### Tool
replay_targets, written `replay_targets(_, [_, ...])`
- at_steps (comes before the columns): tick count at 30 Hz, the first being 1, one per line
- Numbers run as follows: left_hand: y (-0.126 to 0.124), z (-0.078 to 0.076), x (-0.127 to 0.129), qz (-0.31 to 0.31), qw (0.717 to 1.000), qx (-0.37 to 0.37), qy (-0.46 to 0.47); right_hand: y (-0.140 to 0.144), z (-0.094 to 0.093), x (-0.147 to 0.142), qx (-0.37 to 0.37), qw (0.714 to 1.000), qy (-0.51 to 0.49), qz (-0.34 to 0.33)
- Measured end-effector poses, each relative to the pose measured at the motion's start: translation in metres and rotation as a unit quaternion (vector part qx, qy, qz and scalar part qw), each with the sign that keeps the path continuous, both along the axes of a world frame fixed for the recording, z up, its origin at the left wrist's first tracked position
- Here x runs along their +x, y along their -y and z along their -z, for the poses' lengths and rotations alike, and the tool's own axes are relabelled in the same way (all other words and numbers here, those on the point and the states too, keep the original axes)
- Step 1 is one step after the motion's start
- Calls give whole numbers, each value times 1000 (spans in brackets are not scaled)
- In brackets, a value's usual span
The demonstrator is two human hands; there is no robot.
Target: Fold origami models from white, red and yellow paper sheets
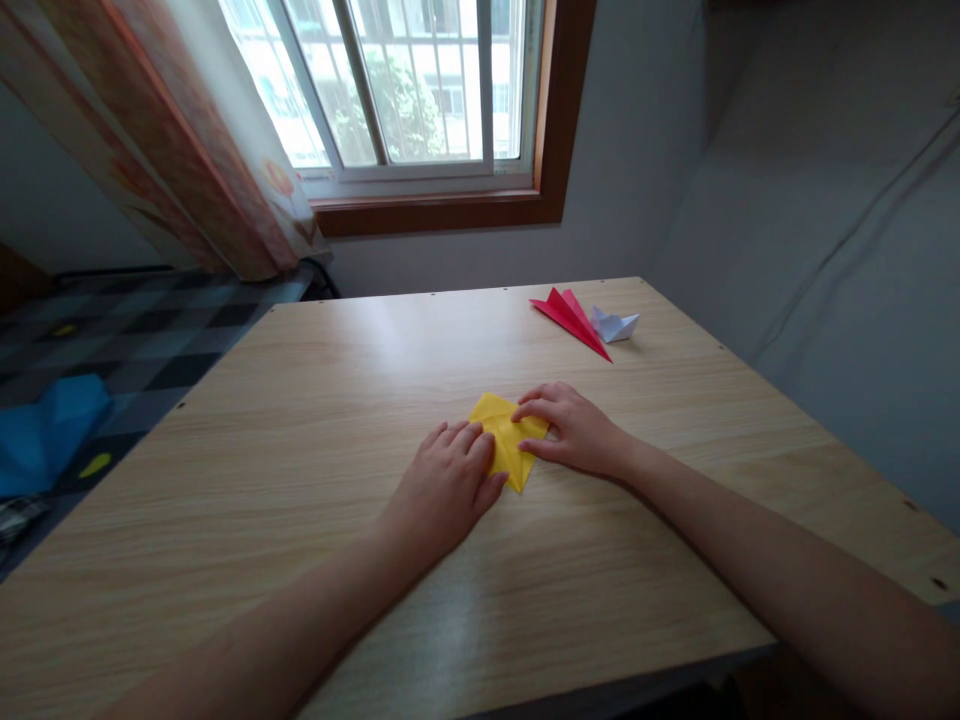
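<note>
A folded piece of yellow paper (508, 432) lies on the wooden table, turned so that one corner points toward me. Creases and layered flaps show on its upper face. My left hand (455, 475) rests over its left side, palm down, fingers stretched out and covering that corner. On the right side, my right hand (574, 430) touches the paper with thumb and index finger held apart, the fingertips lying on the surface. Neither hand grips around the sheet.
Toward the table's (337, 400) far right lie a red paper plane (574, 322) and a white paper boat (615, 325), close together. Left of the table is a checked cloth surface with a blue folded thing (56, 425) on it. A window and curtain (187, 130) stand beyond.
</note>
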State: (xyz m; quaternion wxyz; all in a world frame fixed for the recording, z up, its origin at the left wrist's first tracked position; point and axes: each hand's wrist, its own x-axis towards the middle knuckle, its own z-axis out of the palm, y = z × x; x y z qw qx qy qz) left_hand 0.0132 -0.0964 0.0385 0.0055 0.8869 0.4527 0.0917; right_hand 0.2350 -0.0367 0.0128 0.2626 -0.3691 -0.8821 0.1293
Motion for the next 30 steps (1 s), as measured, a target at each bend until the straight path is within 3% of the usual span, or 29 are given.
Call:
replay_targets(16, [-26, 5, -14, -3, 998, 50, 32, -1, 2, 0, -7, 1000, -3, 2])
replay_targets(30, [-30, 10, -13, -17, 996, 65, 54, -1, 2, 0, -5, 1000, -2, 4])
